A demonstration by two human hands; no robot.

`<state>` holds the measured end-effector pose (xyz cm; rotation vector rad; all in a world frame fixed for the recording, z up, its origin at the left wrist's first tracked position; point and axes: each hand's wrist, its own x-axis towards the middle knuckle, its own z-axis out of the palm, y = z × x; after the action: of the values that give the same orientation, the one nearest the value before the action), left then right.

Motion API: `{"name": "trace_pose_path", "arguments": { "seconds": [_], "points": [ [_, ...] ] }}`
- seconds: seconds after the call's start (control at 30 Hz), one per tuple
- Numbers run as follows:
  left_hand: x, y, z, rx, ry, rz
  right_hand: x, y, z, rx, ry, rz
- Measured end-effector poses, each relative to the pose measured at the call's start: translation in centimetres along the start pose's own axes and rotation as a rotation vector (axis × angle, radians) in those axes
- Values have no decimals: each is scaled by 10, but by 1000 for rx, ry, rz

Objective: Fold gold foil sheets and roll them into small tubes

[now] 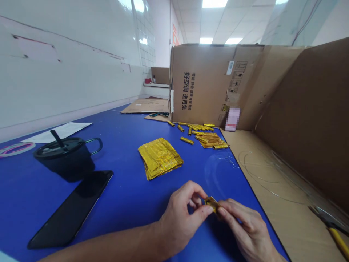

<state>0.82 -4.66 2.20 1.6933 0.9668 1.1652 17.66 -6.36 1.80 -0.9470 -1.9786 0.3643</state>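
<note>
Between my two hands is a small piece of gold foil (212,204), partly curled and hidden by fingertips. My left hand (185,214) pinches its left end with thumb and index finger. The right hand (244,223) grips the other end, its fingers closed around the edge. Beyond them lies a stack of flat gold foil sheets (160,156) on the blue table (122,203). Farther off, several rolled gold foil tubes (187,140) are scattered near the cardboard, some resting on another small pile of foil sheets (208,140).
At left stand a dark lidded mug (67,160) with a straw and a black phone (73,209), near a tape roll (16,149) and white paper (62,131). A large cardboard box (207,83) walls the back and right. Yellow-handled pliers (336,236) and clear line (261,182) lie on cardboard at right.
</note>
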Motion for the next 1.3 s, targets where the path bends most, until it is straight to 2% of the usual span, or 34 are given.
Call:
{"name": "trace_pose_path", "arguments": {
  "seconds": [0.1, 0.2, 0.33, 0.53, 0.6, 0.67, 0.73, 0.8, 0.9, 1.0, 1.1, 1.23, 1.3],
  "points": [
    [0, 3, -2, 59, -42, 86, 1, -1, -1, 0, 31, -46],
    [3, 3, -3, 79, -57, 82, 2, -2, -1, 6, 32, -54],
    [5, 2, -4, 98, -76, 11, 2, 0, -1, 4, 21, -29],
    [3, 2, -3, 123, -102, 101, -3, 2, 1, 39, -22, 65],
    [2, 1, -1, 97, -70, 41, -3, 2, 1, 74, -50, 107],
    [3, 0, 2, 35, -56, -77, -2, 0, 2, 108, -72, 147],
    [5, -1, 3, -60, -68, -197, 0, 0, 3, 118, -78, 173],
    [9, -2, 3, -120, -106, -261, 1, 1, 3, 92, -78, 174],
    [15, -3, 1, -46, -208, -283, 2, 4, 3, 25, -100, 129],
    [19, -4, -3, 114, -264, -202, 3, 7, 3, -12, -115, 123],
    [26, -6, -8, 188, -267, -96, 4, 10, 4, 68, -157, 269],
    [34, -17, -15, 82, -223, -193, 7, 15, 4, 278, -214, 554],
    [36, -24, -16, 41, -188, -199, 8, 18, 4, 336, -212, 622]
  ]
}}
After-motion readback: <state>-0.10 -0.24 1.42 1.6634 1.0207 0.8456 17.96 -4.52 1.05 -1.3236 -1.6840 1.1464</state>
